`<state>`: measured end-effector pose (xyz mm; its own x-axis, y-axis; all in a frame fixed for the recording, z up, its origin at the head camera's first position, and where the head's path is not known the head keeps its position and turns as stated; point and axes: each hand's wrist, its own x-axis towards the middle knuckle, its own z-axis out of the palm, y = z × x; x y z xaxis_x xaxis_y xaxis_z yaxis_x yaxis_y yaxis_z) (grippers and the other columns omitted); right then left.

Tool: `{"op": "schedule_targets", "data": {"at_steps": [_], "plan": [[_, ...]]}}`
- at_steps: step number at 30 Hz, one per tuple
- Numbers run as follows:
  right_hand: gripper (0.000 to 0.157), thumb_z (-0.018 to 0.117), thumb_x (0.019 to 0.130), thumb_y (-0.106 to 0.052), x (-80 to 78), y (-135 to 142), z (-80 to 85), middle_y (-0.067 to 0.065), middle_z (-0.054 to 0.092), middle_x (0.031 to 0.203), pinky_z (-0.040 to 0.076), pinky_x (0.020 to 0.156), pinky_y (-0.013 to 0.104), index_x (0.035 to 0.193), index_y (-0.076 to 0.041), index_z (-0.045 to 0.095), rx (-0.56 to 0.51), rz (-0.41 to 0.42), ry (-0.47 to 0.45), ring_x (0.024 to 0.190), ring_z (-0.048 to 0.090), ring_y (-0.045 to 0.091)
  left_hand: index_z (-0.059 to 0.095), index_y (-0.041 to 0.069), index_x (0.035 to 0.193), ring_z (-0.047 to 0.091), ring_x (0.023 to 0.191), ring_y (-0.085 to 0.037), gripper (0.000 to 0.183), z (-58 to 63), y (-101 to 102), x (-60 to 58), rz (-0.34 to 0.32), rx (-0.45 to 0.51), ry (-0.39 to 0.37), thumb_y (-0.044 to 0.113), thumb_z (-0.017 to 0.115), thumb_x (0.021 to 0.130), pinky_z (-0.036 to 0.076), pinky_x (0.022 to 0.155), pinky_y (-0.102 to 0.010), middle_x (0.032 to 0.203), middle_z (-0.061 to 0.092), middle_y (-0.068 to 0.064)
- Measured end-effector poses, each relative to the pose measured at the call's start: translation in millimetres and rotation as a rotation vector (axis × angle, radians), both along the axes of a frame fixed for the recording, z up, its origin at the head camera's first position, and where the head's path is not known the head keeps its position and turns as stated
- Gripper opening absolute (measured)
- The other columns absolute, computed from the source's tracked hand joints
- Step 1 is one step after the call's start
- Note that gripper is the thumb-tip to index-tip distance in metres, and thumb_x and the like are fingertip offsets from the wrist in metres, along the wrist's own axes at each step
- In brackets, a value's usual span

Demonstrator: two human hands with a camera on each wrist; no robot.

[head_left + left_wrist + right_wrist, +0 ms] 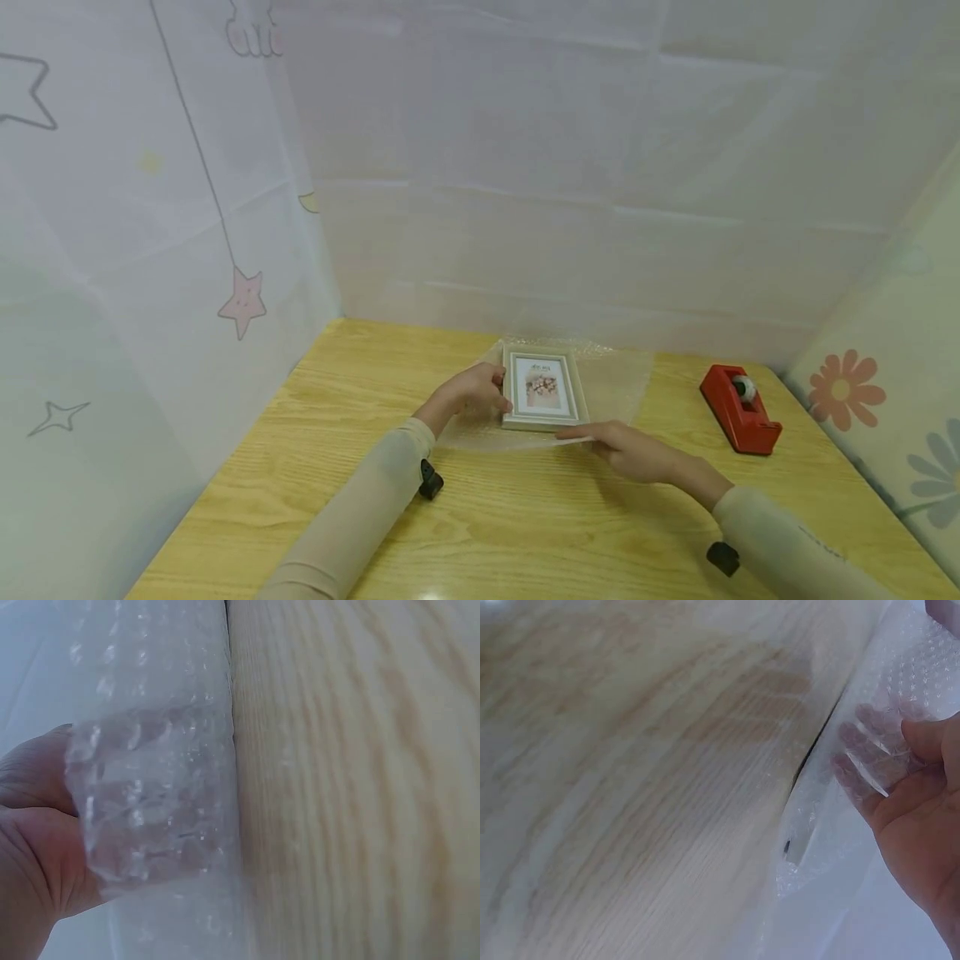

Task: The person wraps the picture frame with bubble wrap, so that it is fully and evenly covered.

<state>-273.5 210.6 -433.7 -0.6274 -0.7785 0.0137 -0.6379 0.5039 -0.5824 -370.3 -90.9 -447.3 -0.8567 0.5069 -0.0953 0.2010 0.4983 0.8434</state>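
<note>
A cream picture frame [546, 423] with a small flower print lies face up on a sheet of clear bubble wrap [618, 379]. My left hand [474, 388] grips the frame's left side, its thumb near the lower left corner. In the left wrist view, bubble wrap [161, 667] covers part of the left hand [45, 832], whose fingers show only dimly through it. With the right hand [630, 450] I pinch the front edge of the wrap by the frame's lower right corner. The right wrist view shows the right hand [922, 817] with its thumb over the film and fingers beneath.
On the right side of the wooden table [495, 525] stands a red tape dispenser [741, 410] with a roll of tape. Pale patterned cloth walls [525, 208] rise behind the table and along both sides.
</note>
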Motion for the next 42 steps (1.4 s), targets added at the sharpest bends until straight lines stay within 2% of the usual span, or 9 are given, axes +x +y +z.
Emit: {"op": "schedule_targets", "data": {"at_steps": [4,7,13,21,26,29,35,39,42], "plan": [[0.042,0.046,0.107,0.001,-6.8,1,0.0,0.009,0.056,0.145,0.046,0.102,0.047,0.146,-0.010,0.057,-0.059,-0.026,-0.010,0.133,0.050,0.028,0.039,0.003,0.083,0.032,0.069,-0.018,0.043,1.6,0,2.2,0.000,0.009,-0.003,0.002,0.081,0.086,0.029,0.060,-0.032,0.076,0.033,-0.004],[0.034,0.050,0.107,-0.002,-11.7,2,0.2,0.007,0.065,0.132,0.051,0.095,0.042,0.137,-0.011,0.064,-0.101,-0.045,0.039,0.122,0.059,0.026,0.040,0.003,0.083,0.032,0.069,-0.019,0.041,1.8,0,3.3,-0.002,0.017,-0.006,0.001,0.081,0.086,0.029,0.060,-0.032,0.076,0.034,-0.005],[0.027,0.052,0.106,-0.002,-21.8,4,0.3,0.008,0.069,0.121,0.054,0.091,0.040,0.128,-0.005,0.067,-0.174,-0.063,0.076,0.113,0.064,0.026,0.038,0.004,0.084,0.032,0.067,-0.018,0.043,0.3,0,2.3,0.003,0.014,-0.008,0.002,0.081,0.086,0.029,0.059,-0.032,0.076,0.033,-0.004],[0.031,0.048,0.105,0.007,-38.5,3,-1.3,0.012,0.070,0.118,0.053,0.092,0.048,0.128,0.000,0.066,-0.269,-0.057,-0.002,0.109,0.066,0.031,0.049,-0.012,0.117,0.040,0.077,-0.019,0.039,0.8,1,0.8,0.016,-0.020,-0.029,0.005,0.074,0.093,0.036,0.065,-0.033,0.094,0.047,-0.011],[0.028,0.047,0.106,0.003,-48.6,2,-4.0,0.016,0.069,0.117,0.051,0.090,0.058,0.127,0.001,0.066,-0.319,-0.075,-0.075,0.107,0.066,0.036,0.040,-0.002,0.092,0.030,0.059,-0.015,0.018,0.9,1,0.5,0.010,-0.034,-0.021,-0.005,0.057,0.096,0.027,0.054,-0.031,0.075,0.035,-0.005],[0.027,0.048,0.107,0.001,-53.0,1,-4.7,0.018,0.069,0.118,0.050,0.089,0.058,0.128,0.001,0.065,-0.342,-0.096,-0.105,0.106,0.066,0.038,0.035,0.000,0.089,0.022,0.055,-0.013,0.017,1.4,1,0.9,0.000,-0.017,-0.030,-0.008,0.047,0.097,0.022,0.053,-0.031,0.071,0.029,-0.002],[0.029,0.045,0.107,0.005,-60.5,-3,-2.8,0.024,0.067,0.117,0.049,0.086,0.063,0.130,0.003,0.062,-0.346,-0.146,-0.117,0.106,0.064,0.044,0.036,-0.003,0.090,0.020,0.056,-0.013,0.014,2.7,2,2.2,-0.004,0.010,-0.028,-0.007,0.045,0.100,0.020,0.055,-0.031,0.072,0.028,-0.002],[0.027,0.046,0.105,0.009,-61.0,-6,0.9,0.029,0.066,0.112,0.050,0.084,0.063,0.128,0.007,0.061,-0.348,-0.192,-0.110,0.102,0.064,0.048,0.035,0.007,0.084,0.024,0.058,-0.014,0.022,0.8,0,-0.6,-0.021,-0.037,0.031,0.000,0.045,0.102,0.024,0.056,-0.031,0.074,0.030,-0.003],[0.025,0.052,0.104,0.004,-65.9,-5,-5.1,0.025,0.068,0.110,0.053,0.082,0.058,0.127,0.005,0.063,-0.383,-0.224,-0.111,0.100,0.065,0.045,0.058,0.005,0.100,0.049,0.073,-0.017,0.024,0.4,-1,-2.5,-0.018,-0.069,0.037,0.022,0.044,0.110,0.040,0.065,-0.034,0.092,0.053,-0.006]]}}
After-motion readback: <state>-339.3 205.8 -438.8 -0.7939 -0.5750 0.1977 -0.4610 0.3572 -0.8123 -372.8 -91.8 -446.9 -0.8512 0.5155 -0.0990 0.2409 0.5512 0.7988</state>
